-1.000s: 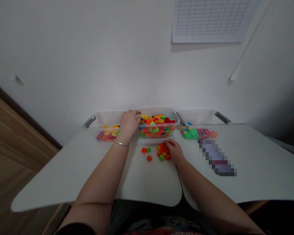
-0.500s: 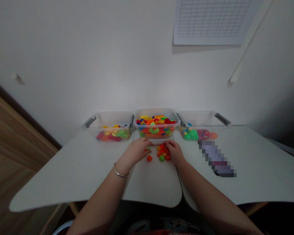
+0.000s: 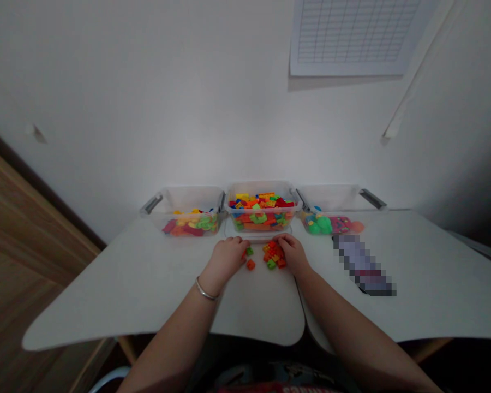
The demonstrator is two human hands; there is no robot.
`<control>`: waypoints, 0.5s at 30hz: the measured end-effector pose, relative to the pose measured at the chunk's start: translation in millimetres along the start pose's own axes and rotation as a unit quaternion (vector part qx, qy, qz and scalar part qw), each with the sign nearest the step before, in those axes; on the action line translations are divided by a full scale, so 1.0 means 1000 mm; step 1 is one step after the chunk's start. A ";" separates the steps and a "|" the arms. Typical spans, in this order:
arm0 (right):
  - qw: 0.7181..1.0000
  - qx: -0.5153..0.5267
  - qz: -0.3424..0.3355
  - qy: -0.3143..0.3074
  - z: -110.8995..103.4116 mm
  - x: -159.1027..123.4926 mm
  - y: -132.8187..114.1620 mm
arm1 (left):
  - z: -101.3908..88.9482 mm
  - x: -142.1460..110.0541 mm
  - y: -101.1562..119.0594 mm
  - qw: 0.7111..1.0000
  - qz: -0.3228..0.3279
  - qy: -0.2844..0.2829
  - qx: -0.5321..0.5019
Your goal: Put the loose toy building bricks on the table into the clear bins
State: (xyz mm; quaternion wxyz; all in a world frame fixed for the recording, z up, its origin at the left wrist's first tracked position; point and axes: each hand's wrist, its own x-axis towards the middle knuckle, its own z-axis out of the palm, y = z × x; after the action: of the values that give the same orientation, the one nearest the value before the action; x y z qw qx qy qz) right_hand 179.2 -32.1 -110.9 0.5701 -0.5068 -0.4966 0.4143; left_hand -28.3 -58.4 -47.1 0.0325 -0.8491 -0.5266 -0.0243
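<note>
Left hand point(image 3: 228, 258), back from the plastic tub point(image 3: 262, 188), curled beside loose bricks point(image 3: 250, 265); right hand point(image 3: 293, 254) cupped on the brick pile point(image 3: 272, 255); both grips partly closed, any hold hard to confirm.

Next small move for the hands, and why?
Probably have the left hand pick up the lone orange brick. It lies loose just beside those fingers, apart from the small pile of toy bricks under the right hand, so it looks like the easiest reach.
</note>
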 end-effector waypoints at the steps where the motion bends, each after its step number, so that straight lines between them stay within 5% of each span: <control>1: 1.000 0.000 0.002 -0.002 0.000 0.000 0.000 | 0.001 0.000 0.000 1.000 -0.004 0.000 -0.003; 15: 1.000 -0.002 -0.004 -0.001 0.001 0.000 -0.003 | 0.004 0.002 -0.007 0.998 -0.034 -0.004 -0.054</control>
State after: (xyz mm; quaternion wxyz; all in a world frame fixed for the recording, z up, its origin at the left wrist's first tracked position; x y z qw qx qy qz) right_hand 178.4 -32.5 -108.3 0.5700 -0.5054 -0.5001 0.4117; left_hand -34.0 -53.1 -50.8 -0.0169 -0.8314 -0.5532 -0.0502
